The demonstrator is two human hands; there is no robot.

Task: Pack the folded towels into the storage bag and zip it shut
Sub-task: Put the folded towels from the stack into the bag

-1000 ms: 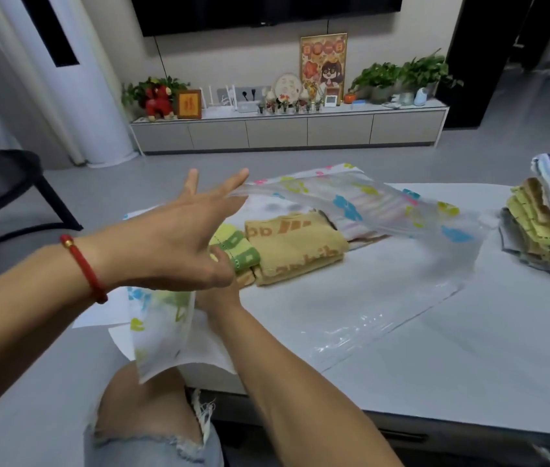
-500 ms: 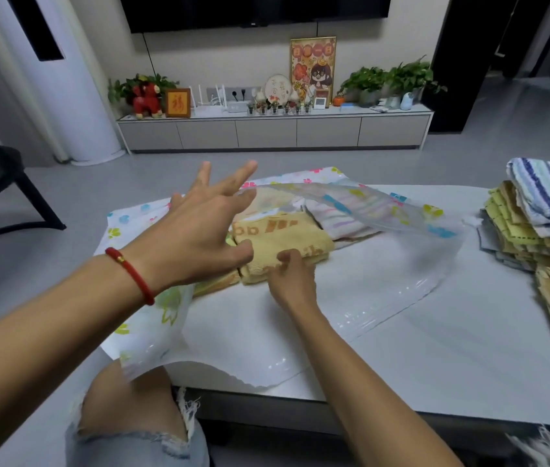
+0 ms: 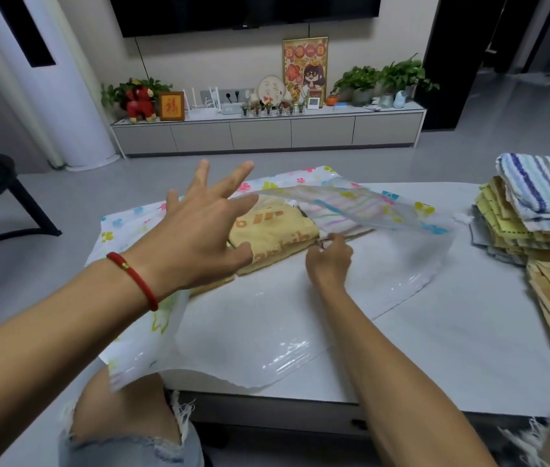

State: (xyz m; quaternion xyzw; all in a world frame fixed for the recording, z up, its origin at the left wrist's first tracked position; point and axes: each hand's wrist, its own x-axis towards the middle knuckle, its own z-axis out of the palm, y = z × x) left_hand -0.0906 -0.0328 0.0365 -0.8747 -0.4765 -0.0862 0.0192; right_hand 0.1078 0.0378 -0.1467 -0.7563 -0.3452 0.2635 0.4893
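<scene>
Since half a second ago our right hand point(image 3: 329, 256) has slid rightward along the near edge of the towels inside the storage bag point(image 3: 266, 332), from the front of the yellow towel point(image 3: 273, 235) to the corner where it meets the pink striped towel point(image 3: 337, 214). The fingers are curled with their tips together at that corner; whether they pinch the cloth or only nudge it we cannot tell. Our left hand point(image 3: 199, 237) is spread wide, fingers splayed, above the yellow towel at the centre left of the frame, and the bag's clear top flap point(image 3: 368, 210) arches up and runs off to the right from beside its fingertips; it seems to prop the flap rather than grasp it, though the contact is hidden. We judge this as squaring up the towels already loaded, so packing is only partly done. The bag lies flat across the middle of the white table point(image 3: 452, 348), its open mouth toward us and its near edge hanging over the table's front. Two towels are plainly inside, with the edge of a third just showing under our left hand. At the right edge of the frame a stack of folded towels point(image 3: 536, 210) waits outside the bag, so zipping is some way off.
</scene>
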